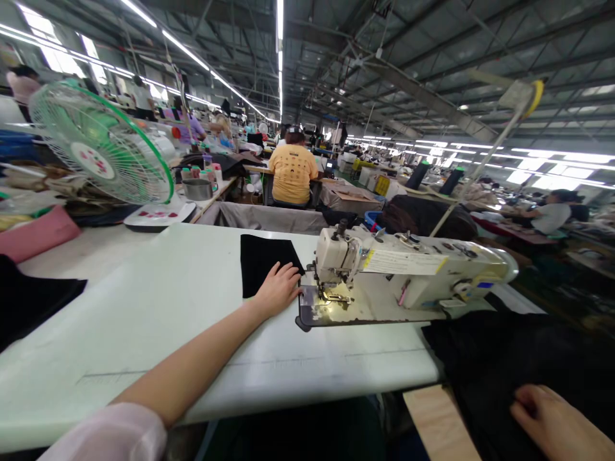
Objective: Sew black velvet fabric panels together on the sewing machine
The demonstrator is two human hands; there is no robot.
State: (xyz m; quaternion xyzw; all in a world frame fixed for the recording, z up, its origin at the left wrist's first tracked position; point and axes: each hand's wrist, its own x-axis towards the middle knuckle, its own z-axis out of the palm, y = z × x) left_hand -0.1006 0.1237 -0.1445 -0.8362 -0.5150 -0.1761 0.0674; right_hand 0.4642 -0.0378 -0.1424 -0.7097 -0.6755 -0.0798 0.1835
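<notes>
My left hand (277, 288) lies flat, fingers stretched, on a black fabric piece (262, 259) that rests on the white sewing table (168, 320), just left of the sewing machine's needle area (331, 294). The white sewing machine (408, 272) stands to the right of that hand. My right hand (557, 422) is low at the bottom right, fingers curled on a heap of black fabric (504, 365) beside the table; whether it grips the cloth is unclear.
A green desk fan (103, 150) stands at the table's back left. More black fabric (29, 298) and a pink cloth (36, 234) lie at the far left. A person in a yellow shirt (292, 173) sits ahead; another worker (552, 214) is at right.
</notes>
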